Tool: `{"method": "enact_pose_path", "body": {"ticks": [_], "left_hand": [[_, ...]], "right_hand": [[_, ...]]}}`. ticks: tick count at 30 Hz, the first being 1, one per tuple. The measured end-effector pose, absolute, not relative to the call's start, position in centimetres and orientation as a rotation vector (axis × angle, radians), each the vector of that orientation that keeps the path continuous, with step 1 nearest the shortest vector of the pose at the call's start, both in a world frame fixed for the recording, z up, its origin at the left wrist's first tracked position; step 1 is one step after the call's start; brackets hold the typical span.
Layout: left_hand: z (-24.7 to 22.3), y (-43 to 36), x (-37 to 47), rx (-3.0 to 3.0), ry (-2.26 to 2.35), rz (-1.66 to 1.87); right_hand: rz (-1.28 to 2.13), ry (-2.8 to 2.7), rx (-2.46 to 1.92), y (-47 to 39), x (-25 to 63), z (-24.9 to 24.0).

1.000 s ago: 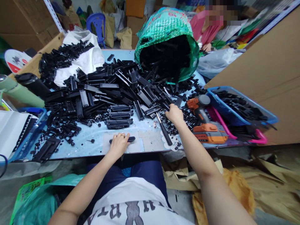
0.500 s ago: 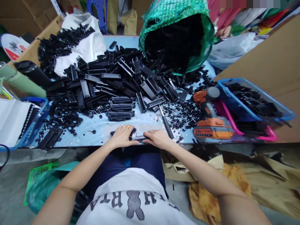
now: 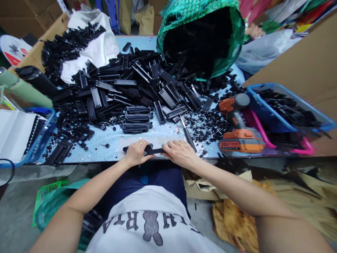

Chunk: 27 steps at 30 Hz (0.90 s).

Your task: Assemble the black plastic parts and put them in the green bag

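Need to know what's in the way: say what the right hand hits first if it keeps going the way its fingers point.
The right hand points left along the table edge, fingers on the black plastic part. Straight on, it likely meets the left hand, holding that part's other end.

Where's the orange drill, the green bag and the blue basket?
Orange power drill (image 3: pixel 238 135), head view, on its body.
Green woven bag (image 3: pixel 237 38), head view, on its side.
Blue plastic basket (image 3: pixel 265 112), head view, on its wall.
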State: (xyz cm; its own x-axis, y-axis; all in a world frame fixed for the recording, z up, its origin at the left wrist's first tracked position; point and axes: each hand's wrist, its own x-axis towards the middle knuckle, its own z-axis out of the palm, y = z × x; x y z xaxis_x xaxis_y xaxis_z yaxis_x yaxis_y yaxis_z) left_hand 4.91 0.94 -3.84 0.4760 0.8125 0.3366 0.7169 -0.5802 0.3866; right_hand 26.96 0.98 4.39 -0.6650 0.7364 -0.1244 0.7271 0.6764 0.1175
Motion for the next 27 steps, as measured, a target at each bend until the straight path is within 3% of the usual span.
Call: {"method": "enact_pose_path", "body": {"ticks": [8,11,13,15,18,22,27], "left_hand": [[-2.2,0.9,4.3,2.494,1.314,0.604],[-2.1,-0.4,0.3,2.301,1.924,0.666],[-2.7,-1.1,-3.1,2.008,2.402,0.512],[-3.5,-1.5,-5.8,1.877,2.480,0.359],[-4.0,-1.3,-6.8,1.714,2.298,0.561],[-3.0,-0.8,-3.7,0.951,1.766,1.097],[-1.5,-1.0,-0.7,0.429,1.259,1.112]], "right_hand": [[-0.057,2.725,1.210,2.7,28.3,3.0],[-0.137,2.716,1.441,4.8,31.3,1.9],[-0.063,2.612,1.753,6.7,33.5,1.2],[0.039,2.462,1.977,8.8,35.0,0.5],[0.013,2.342,2.006,11.3,35.6,-0.6],[-0.042,2.326,2.032,12.3,35.6,-1.4],[-0.194,2.690,2.133,10.5,35.2,-0.9]]}}
